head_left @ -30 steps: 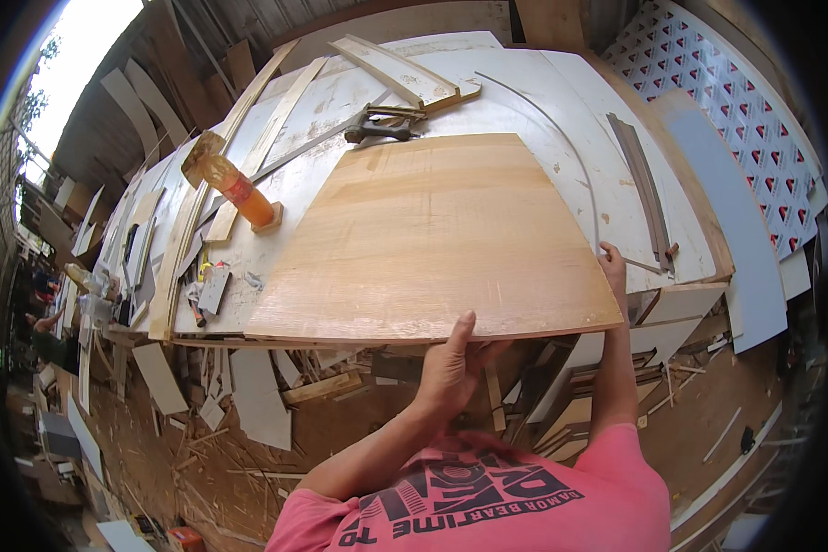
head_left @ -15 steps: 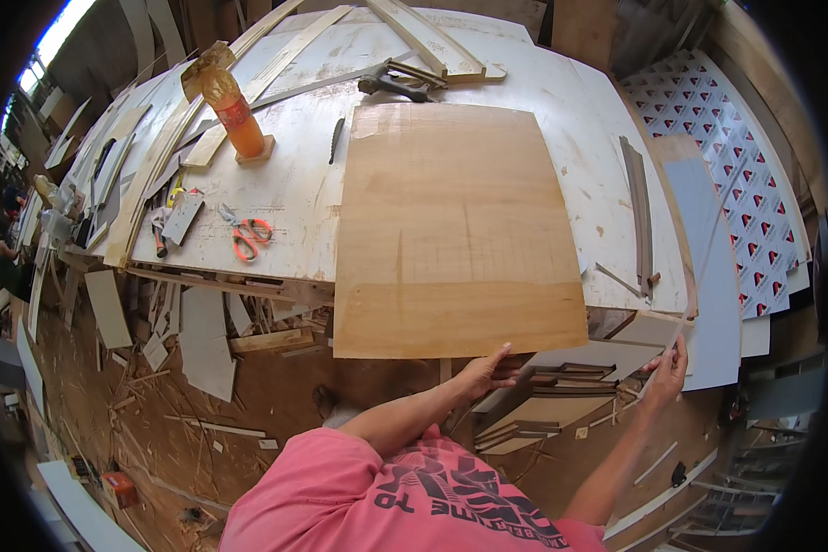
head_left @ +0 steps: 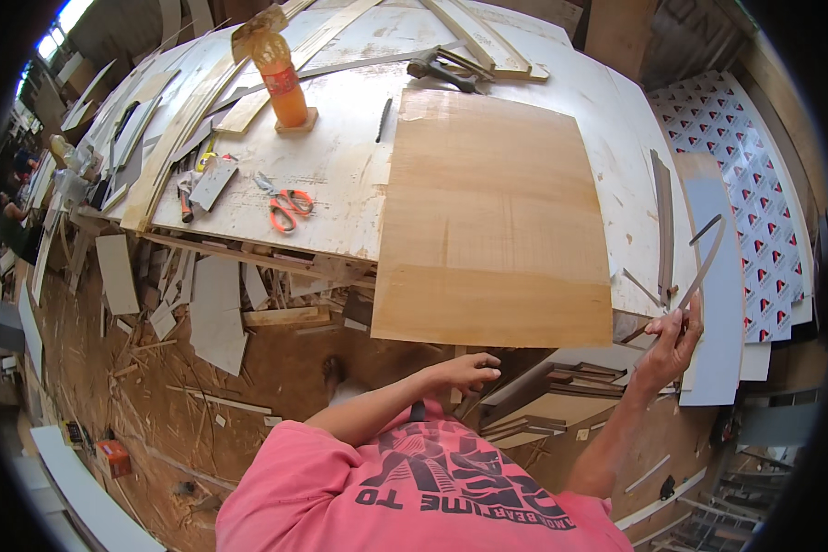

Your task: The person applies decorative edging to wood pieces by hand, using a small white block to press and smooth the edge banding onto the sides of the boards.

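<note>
- My right grip [head_left: 670, 351] is closed on a thin strip [head_left: 706, 264], which rises above it.
- My left grip [head_left: 469, 372] is half open and empty, near the wooden panel [head_left: 497, 221].
- This panel lies upon the bench [head_left: 340, 166], overhanging its near edge.

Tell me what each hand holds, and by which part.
The right hand holds a thin, bent grey strip, its grip near the lower visible end; the left hand looks empty.
</note>
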A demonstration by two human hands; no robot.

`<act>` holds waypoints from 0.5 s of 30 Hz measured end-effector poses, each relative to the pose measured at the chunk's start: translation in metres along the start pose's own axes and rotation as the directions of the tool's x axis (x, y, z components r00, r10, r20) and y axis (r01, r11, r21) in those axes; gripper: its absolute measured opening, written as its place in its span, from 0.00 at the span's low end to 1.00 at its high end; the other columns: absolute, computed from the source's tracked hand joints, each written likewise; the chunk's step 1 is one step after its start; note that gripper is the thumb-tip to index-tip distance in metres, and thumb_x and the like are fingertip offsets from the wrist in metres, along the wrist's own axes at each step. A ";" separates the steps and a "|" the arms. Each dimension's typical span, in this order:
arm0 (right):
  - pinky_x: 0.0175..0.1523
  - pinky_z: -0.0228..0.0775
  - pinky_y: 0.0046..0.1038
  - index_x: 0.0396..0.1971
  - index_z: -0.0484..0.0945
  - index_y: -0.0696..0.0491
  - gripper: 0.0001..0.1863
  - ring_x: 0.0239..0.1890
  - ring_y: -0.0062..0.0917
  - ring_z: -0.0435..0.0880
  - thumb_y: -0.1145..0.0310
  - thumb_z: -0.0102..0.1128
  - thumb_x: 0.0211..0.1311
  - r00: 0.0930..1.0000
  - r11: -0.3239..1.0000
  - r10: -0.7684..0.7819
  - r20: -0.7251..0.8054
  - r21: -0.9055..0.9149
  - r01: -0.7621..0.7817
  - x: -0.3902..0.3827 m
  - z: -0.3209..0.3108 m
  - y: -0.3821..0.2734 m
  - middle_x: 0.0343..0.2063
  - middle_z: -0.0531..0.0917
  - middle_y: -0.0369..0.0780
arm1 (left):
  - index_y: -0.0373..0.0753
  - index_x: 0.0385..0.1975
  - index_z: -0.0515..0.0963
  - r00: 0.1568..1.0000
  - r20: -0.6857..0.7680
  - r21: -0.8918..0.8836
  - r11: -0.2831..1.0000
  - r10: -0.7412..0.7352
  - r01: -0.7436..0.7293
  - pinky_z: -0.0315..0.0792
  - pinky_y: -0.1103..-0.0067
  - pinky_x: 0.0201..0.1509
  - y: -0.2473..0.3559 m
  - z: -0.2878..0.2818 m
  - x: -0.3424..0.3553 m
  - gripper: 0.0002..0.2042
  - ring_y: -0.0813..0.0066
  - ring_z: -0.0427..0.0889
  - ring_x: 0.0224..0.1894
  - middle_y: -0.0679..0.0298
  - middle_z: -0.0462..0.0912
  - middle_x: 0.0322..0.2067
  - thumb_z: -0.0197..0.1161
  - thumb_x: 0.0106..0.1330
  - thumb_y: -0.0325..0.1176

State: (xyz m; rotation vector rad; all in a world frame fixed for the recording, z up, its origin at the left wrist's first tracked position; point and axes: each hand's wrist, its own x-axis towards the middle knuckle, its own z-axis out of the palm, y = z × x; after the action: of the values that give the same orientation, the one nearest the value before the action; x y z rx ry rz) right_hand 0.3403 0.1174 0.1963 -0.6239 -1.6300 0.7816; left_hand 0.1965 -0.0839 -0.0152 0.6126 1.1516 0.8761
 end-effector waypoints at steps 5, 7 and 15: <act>0.31 0.67 0.21 0.58 0.69 0.59 0.19 0.26 0.17 0.67 0.80 0.47 0.67 0.969 0.982 -0.182 0.167 0.076 0.172 -0.033 0.080 -0.046 0.33 0.65 0.34 | 0.36 0.62 0.66 0.967 -0.070 0.098 0.967 0.244 -0.237 0.61 0.73 0.64 0.021 -0.040 -0.105 0.26 0.67 0.69 0.60 0.56 0.74 0.56 0.52 0.69 0.46; 0.30 0.68 0.20 0.57 0.70 0.59 0.19 0.26 0.16 0.68 0.80 0.48 0.66 0.915 0.949 -0.313 0.254 0.105 0.296 -0.049 0.122 -0.071 0.34 0.65 0.35 | 0.38 0.62 0.66 0.902 -0.197 0.097 0.924 0.383 -0.371 0.62 0.73 0.63 0.056 -0.055 -0.158 0.24 0.68 0.70 0.59 0.59 0.75 0.55 0.51 0.70 0.43; 0.38 0.69 0.24 0.50 0.78 0.58 0.19 0.36 0.25 0.73 0.83 0.58 0.57 0.765 0.926 -0.355 0.538 0.314 0.209 -0.153 0.328 -0.177 0.36 0.75 0.41 | 0.41 0.68 0.54 0.313 -0.564 0.170 0.479 0.764 -0.861 0.68 0.74 0.57 0.144 -0.173 -0.330 0.25 0.71 0.75 0.53 0.56 0.74 0.52 0.50 0.73 0.36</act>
State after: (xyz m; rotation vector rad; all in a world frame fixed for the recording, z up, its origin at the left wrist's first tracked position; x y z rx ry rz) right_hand 0.0508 -0.1625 0.2011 0.0709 -2.0881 0.9800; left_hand -0.0570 -0.2880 0.2161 0.8439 1.2554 2.1878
